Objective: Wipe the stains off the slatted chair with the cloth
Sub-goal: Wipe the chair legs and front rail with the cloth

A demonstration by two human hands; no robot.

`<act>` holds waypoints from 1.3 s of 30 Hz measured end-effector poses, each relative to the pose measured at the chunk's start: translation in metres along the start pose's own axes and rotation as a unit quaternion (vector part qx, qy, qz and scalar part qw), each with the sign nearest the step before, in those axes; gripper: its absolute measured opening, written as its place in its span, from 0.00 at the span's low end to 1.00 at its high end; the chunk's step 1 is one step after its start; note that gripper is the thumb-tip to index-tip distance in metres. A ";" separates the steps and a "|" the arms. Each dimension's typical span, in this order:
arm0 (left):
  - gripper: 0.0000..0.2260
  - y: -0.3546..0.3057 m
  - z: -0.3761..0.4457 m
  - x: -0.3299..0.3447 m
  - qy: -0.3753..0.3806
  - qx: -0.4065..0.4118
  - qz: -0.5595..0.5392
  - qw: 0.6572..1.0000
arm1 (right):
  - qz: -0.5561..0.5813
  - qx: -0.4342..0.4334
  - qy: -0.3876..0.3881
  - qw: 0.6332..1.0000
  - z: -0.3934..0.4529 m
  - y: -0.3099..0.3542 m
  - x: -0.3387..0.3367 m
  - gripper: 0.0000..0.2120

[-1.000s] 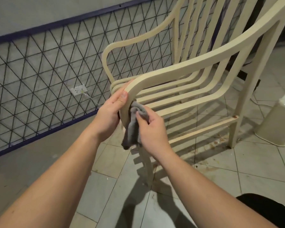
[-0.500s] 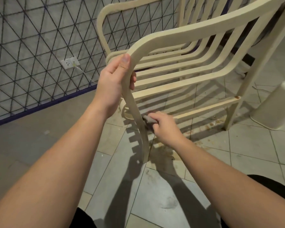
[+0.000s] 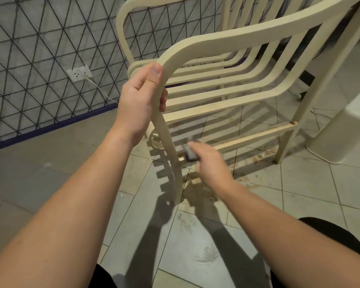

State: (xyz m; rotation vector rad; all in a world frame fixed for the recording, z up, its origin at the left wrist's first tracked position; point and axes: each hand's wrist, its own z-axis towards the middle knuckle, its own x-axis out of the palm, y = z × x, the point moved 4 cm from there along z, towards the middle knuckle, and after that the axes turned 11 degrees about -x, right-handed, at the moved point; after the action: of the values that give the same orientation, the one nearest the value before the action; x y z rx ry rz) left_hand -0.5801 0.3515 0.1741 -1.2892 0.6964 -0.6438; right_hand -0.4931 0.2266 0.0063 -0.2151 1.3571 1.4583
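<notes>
A black wire lattice screen (image 3: pixel 40 59) of crossing diagonal strands, edged by a dark blue bar, leans against the grey wall at the left. One white rectangular wall socket (image 3: pixel 79 73) shows behind it, with a thin pale cable (image 3: pixel 101 90) running down from it.

The cream-painted slatted chair (image 3: pixel 227 80) with curved arms stands on the pale tiled floor (image 3: pixel 320 194) in the middle and right of the view. Its surface is smooth and matte; its seat is made of several long narrow slats that bend upward into the back, and they cast striped shadows on the tiles. Two armrests are visible, the near one sweeping down into a slim front leg.

The left hand (image 3: pixel 140 102) grips the bend of that near armrest, thumb on top and fingers curled round the bar. Lower and to the right, the right hand (image 3: pixel 211 163) holds the small grey cloth (image 3: pixel 190 151), fingers closed round it, just beside the front leg near the low side rail; both are blurred, so contact with the leg cannot be told.

Brown, crusty stains (image 3: pixel 200 190) spot the tiles round the leg's foot. One white, smooth plastic tub (image 3: pixel 345 129) stands at the far right.
</notes>
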 end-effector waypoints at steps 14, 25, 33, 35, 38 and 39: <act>0.12 0.001 0.000 0.001 -0.025 0.022 0.002 0.999 | -0.052 -0.087 0.024 0.995 0.010 -0.068 -0.061 0.16; 0.11 0.001 0.000 0.002 -0.028 0.023 -0.003 0.999 | -0.077 -0.166 0.104 0.978 0.004 -0.037 0.001 0.25; 0.12 0.001 0.000 0.002 -0.035 0.020 -0.007 0.999 | -0.079 -0.128 0.144 0.978 0.017 -0.016 0.030 0.14; 0.12 0.001 -0.001 0.002 -0.034 0.017 -0.003 0.999 | -0.080 -0.146 0.135 0.977 0.016 -0.012 0.039 0.23; 0.12 0.001 0.000 0.001 -0.031 0.018 -0.002 0.999 | -0.143 -0.182 0.118 0.966 0.009 -0.017 0.034 0.31; 0.12 0.001 0.000 0.001 -0.031 0.020 -0.003 0.999 | -0.144 -0.197 0.091 0.965 0.004 -0.014 0.027 0.30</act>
State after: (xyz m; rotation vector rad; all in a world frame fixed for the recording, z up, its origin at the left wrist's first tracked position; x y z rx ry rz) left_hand -0.5791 0.3513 0.1731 -1.2687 0.6261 -0.6165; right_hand -0.4910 0.2414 -0.0206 -0.7890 1.1086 1.4710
